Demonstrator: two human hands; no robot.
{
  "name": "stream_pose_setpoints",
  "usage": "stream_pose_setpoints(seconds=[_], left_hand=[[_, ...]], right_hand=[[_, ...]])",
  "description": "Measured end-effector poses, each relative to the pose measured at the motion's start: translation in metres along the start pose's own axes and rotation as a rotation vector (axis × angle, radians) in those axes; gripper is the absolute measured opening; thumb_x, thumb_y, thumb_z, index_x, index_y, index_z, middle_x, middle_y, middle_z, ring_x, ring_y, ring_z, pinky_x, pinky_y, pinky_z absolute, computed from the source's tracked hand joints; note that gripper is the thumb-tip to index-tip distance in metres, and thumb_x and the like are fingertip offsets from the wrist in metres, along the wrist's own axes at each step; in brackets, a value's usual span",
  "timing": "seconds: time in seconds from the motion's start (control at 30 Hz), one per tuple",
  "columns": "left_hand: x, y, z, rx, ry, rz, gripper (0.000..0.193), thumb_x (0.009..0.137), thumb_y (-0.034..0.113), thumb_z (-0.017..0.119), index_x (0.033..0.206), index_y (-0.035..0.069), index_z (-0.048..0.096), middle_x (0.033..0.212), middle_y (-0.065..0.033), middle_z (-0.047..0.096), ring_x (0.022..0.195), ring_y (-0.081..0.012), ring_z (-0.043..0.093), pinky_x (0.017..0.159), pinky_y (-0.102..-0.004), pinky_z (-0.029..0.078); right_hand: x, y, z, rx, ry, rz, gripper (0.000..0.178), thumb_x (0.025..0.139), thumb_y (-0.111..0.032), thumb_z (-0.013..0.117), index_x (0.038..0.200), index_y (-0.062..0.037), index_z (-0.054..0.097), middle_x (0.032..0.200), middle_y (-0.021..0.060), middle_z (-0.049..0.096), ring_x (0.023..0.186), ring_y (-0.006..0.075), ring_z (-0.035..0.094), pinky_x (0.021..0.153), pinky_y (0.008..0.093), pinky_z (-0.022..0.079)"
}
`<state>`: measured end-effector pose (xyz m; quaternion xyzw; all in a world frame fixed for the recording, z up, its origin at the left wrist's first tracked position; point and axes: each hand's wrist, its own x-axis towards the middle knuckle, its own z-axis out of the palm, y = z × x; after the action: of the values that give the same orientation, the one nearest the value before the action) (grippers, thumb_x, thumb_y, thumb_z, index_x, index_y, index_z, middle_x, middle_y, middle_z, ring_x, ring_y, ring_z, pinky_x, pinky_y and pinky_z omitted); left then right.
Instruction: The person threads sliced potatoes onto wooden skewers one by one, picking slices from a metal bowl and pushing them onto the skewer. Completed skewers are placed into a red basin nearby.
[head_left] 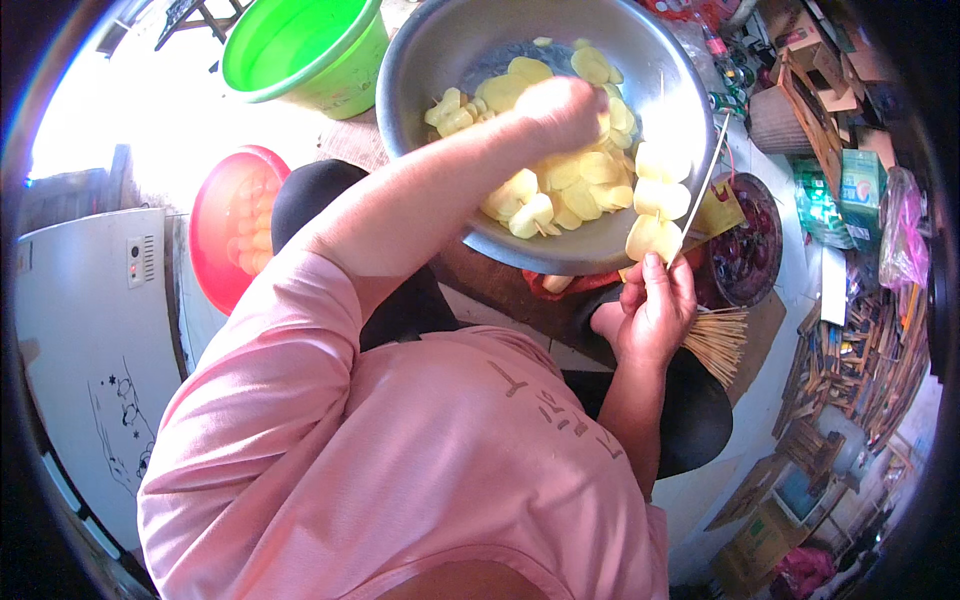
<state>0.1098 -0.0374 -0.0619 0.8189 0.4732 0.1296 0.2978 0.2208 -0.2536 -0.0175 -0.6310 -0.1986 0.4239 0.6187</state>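
A wide grey metal basin (pixel 395 95) in front of me holds many thin, pale yellow slices (pixel 575 190), which look like potato. My left hand (pixel 568 115) is over the slices, bent inward and smeared by motion; its fingers are hidden. At the basin's near right edge, my right hand (pixel 655 305) pinches the lower end of a skewer threaded with several potato slices (pixel 660 197). A second, bare stick (pixel 708 180) slants up from the same fingers. Beside my right knee lies a bundle of bare wooden skewers (pixel 715 345).
A green tub (pixel 350 70) stands beyond the basin at left. Nearer is a red basin (pixel 215 225) with pale round pieces inside. A dark basin (pixel 765 250) sits at right. Split wood (pixel 870 350) and cartons (pixel 862 190) line the right side; a white appliance (pixel 90 300) stands left.
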Motion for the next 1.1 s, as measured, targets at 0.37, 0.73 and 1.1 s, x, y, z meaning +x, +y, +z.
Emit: stream_pose_setpoints(seconds=[0.37,0.73,1.1], left_hand=[[0.049,-0.105,-0.02,0.188,0.042,-0.346,0.034,0.08,0.037,0.058,0.091,0.006,0.069,0.091,-0.0156,0.067,0.087,-0.0314,0.064,0.079,-0.0394,0.051],[0.056,-0.094,-0.008,-0.046,-0.003,-0.529,0.031,0.069,0.02,0.068,0.095,0.004,0.068,0.098,-0.0163,0.067,0.093,-0.0279,0.065,0.08,-0.0358,0.05],[0.045,-0.07,-0.021,0.053,0.08,-0.444,0.033,0.068,0.02,0.069,0.097,0.005,0.068,0.099,-0.0167,0.066,0.094,-0.0299,0.064,0.081,-0.0373,0.052]], right_hand=[[0.0,0.002,0.005,-0.068,-0.026,0.009,0.015,0.088,-0.014,0.061,0.101,-0.0059,0.059,0.064,-0.0004,0.058,0.045,0.0039,0.045,0.041,0.0176,0.036],[0.001,0.003,0.014,-0.115,-0.054,0.068,0.01,0.089,-0.012,0.059,0.096,-0.0047,0.059,0.065,0.0001,0.058,0.048,0.0043,0.046,0.043,0.018,0.037],[0.001,0.001,0.013,-0.092,-0.012,0.039,0.014,0.088,-0.012,0.059,0.1,-0.0044,0.06,0.064,0.0,0.058,0.046,0.0038,0.045,0.042,0.0178,0.036]])
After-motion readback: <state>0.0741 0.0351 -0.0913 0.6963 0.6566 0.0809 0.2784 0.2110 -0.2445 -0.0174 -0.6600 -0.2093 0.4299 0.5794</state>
